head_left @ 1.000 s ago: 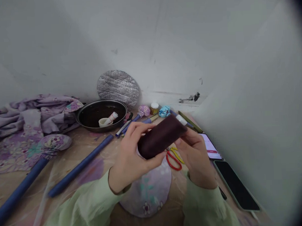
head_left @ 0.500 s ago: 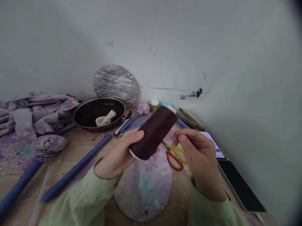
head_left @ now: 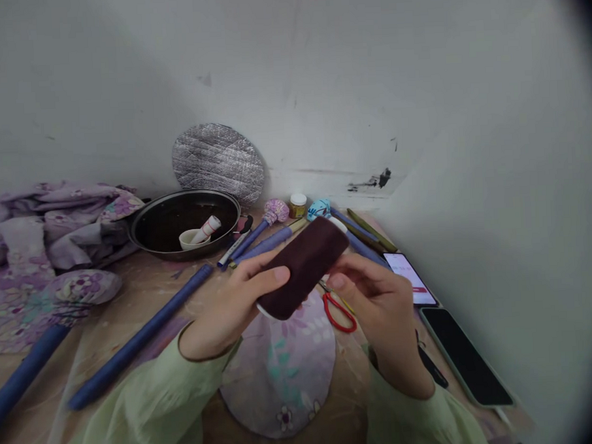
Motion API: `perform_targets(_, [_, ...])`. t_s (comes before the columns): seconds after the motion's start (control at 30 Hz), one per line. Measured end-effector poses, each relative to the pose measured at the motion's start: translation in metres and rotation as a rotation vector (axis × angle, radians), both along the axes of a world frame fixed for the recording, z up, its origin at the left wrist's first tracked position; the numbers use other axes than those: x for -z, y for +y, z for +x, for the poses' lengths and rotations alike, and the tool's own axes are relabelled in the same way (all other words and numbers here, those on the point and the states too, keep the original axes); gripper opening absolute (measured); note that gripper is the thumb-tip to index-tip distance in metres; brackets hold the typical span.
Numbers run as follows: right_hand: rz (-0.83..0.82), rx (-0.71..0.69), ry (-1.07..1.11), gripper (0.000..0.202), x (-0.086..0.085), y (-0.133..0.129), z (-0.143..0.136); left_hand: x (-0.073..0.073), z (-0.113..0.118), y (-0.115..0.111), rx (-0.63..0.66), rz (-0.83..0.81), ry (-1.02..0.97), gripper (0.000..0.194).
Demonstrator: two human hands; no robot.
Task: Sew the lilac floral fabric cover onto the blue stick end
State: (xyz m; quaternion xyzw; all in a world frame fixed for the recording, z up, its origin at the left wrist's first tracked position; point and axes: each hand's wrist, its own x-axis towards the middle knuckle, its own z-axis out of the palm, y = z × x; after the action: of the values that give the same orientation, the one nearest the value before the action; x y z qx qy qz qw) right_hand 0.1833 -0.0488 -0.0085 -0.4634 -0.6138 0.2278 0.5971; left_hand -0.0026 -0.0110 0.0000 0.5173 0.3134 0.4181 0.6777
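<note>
My left hand (head_left: pixel 240 293) is wrapped round a large spool of dark maroon thread (head_left: pixel 305 267), held tilted with its upper end to the right. Close against the spool's right side is my right hand (head_left: pixel 378 307), thumb and forefinger pinched together; what they hold, if anything, is too fine to see. Below the spool lies a round piece of lilac floral fabric (head_left: pixel 283 379). Scissors with red and yellow handles (head_left: pixel 340 313) lie behind my right hand, partly covered by it.
A black pan (head_left: pixel 144 225) holding a white cup stands at the back left, before a silver quilted disc (head_left: pixel 217 161). Blue sticks (head_left: pixel 144 333), some with fabric-wrapped heads, lie about. Crumpled floral cloth (head_left: pixel 65 225) is at left, two phones (head_left: pixel 466 355) at right.
My right hand has moved left to the spool, its fingertips now beside it. The spool has tilted slightly flatter in my left hand. The view has shifted a little.
</note>
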Motion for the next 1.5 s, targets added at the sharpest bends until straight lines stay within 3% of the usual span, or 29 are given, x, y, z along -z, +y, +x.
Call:
perform_targets(0.17, [0.007, 0.097, -0.204, 0.011, 0.0, -0.001, 0.005, 0.005, -0.002, 0.002, -0.089, 0.283, 0.164, 0.042])
perform_targets(0.4, [0.081, 0.089, -0.244, 0.014, -0.009, -0.001, 0.008, -0.001, -0.002, 0.003, -0.112, 0.351, 0.269, 0.041])
perform_targets(0.8, [0.195, 0.228, 0.023, 0.012, -0.007, -0.007, 0.009, -0.002, -0.011, 0.014, -0.289, 0.484, 0.472, 0.041])
perform_targets(0.97, [0.147, 0.167, 0.027, 0.009, -0.005, -0.005, 0.009, -0.003, -0.01, 0.016, -0.362, 0.61, 0.557, 0.041])
perform_targets(1.1, [0.099, 0.108, 0.025, 0.007, -0.004, 0.001, 0.012, -0.003, -0.009, 0.016, -0.341, 0.64, 0.576, 0.041])
perform_targets(1.33, [-0.167, -0.111, -0.275, 0.032, 0.005, 0.017, 0.011, -0.003, -0.01, 0.014, -0.329, 0.672, 0.544, 0.038])
perform_targets(1.5, [-0.15, -0.186, -0.273, 0.017, 0.002, 0.015, 0.003, 0.001, -0.01, 0.016, -0.321, 0.74, 0.565, 0.038])
